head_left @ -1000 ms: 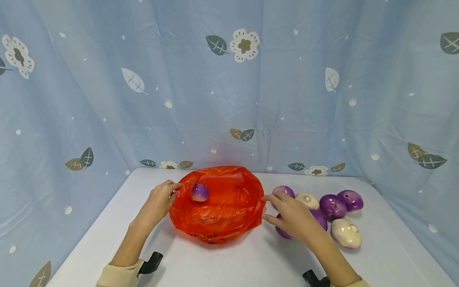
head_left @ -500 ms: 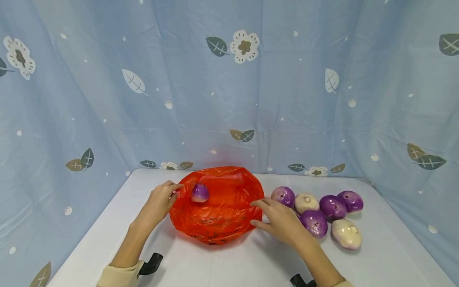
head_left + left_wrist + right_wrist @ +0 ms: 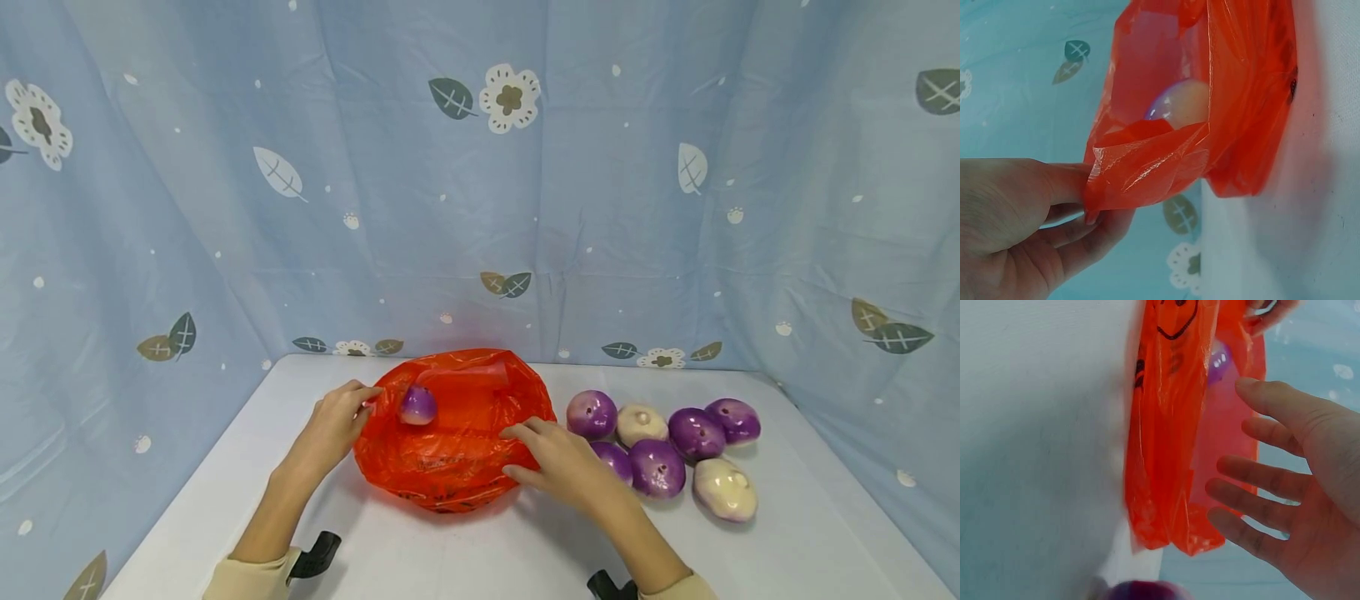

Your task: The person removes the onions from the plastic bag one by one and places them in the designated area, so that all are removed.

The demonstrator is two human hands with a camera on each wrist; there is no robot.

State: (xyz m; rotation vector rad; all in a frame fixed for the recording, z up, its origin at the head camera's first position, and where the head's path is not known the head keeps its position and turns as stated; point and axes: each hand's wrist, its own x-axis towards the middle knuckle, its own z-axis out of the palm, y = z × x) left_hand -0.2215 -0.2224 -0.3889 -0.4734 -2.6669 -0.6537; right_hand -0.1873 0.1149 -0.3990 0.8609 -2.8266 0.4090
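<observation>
A red plastic bag (image 3: 450,467) lies with its mouth open at the middle of the table. Inside it, on the left, rests one glossy purple-and-white vegetable (image 3: 417,406), onion- or turnip-like. My left hand (image 3: 333,423) pinches the bag's left rim between thumb and fingers; the left wrist view shows the rim (image 3: 1100,181) gathered there. Over the bag's right side my right hand (image 3: 558,462) hovers with fingers spread, and in the right wrist view nothing is between its fingers (image 3: 1260,472). Whether its fingertips touch the plastic I cannot tell.
Several similar vegetables (image 3: 657,468) lie in a loose group right of the bag, some showing pale undersides like the cream-coloured one (image 3: 724,490). A blue patterned curtain (image 3: 412,208) hangs behind the white table (image 3: 420,558).
My right hand has moved left from beside the bag's right rim to over its right part, uncovering vegetables behind it. My left hand keeps its hold on the rim.
</observation>
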